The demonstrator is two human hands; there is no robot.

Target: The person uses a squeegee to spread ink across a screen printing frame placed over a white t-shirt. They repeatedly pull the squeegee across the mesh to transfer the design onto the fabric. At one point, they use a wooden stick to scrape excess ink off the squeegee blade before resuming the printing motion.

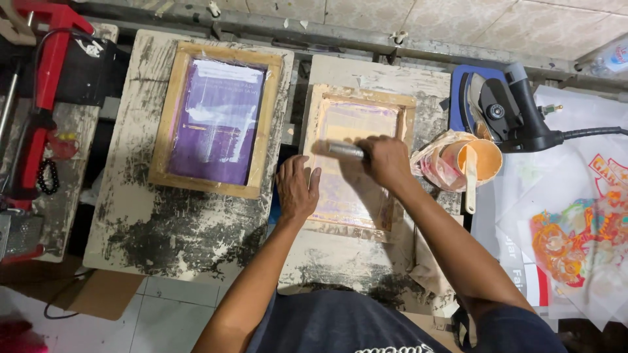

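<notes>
My right hand [387, 160] grips a squeegee [343, 150] with a pale handle and holds it across the mesh of a wooden screen-printing frame [358, 98]. That frame lies flat on a worn, paint-stained board [340, 261] in front of me. My left hand [297, 189] rests flat on the frame's left edge, fingers spread, holding nothing. The mesh shows a faint pink-orange tint.
A second wooden frame [216, 117] with purple mesh lies on the left board. A cup of orange ink [481, 160] with a spatula stands right of my hand, beside a black heat tool [517, 114]. Printed sheets [575, 235] lie far right. Red equipment [46, 72] stands far left.
</notes>
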